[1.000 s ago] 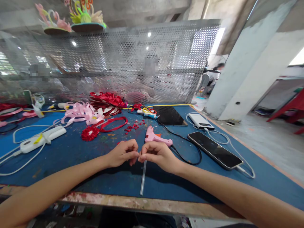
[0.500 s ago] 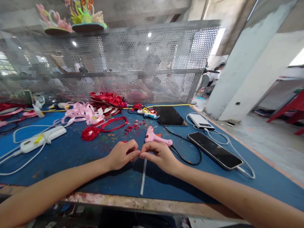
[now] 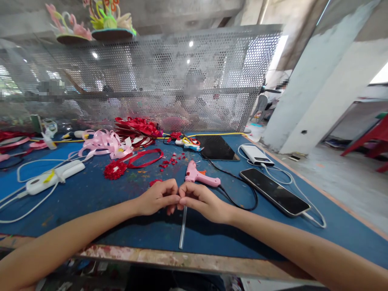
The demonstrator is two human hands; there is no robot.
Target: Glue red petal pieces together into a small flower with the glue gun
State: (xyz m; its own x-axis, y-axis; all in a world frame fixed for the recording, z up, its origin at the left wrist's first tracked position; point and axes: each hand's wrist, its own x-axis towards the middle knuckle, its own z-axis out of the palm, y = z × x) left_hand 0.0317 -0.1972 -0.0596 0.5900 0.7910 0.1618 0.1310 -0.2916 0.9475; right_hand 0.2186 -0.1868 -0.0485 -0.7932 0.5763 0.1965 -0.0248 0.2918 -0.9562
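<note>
My left hand point(image 3: 159, 198) and my right hand point(image 3: 203, 201) meet fingertip to fingertip above the table's front half. Both are closed in a pinch, and whatever lies between the fingers is hidden or too small to name. Just behind them a pink glue gun point(image 3: 201, 176) rests on its side, its clear glue stick point(image 3: 182, 231) running out toward the front edge under my right hand. A small red piece point(image 3: 155, 182) shows behind my left hand. Farther back lie a red flower-like pompom point(image 3: 115, 170) and a loop of red ribbon point(image 3: 147, 158).
Pink ribbon point(image 3: 104, 144) and stacked red ribbon point(image 3: 138, 128) lie at the back. A white power strip point(image 3: 54, 178) sits left. At right are a phone point(image 3: 274, 192), a power bank point(image 3: 257, 155) and a black tablet point(image 3: 216, 148). A perforated metal screen point(image 3: 145, 81) stands behind.
My fingers have shifted slightly where they meet, and more of the left fingertips shows below. The red piece behind my left hand is more exposed. The glue gun stays put.
</note>
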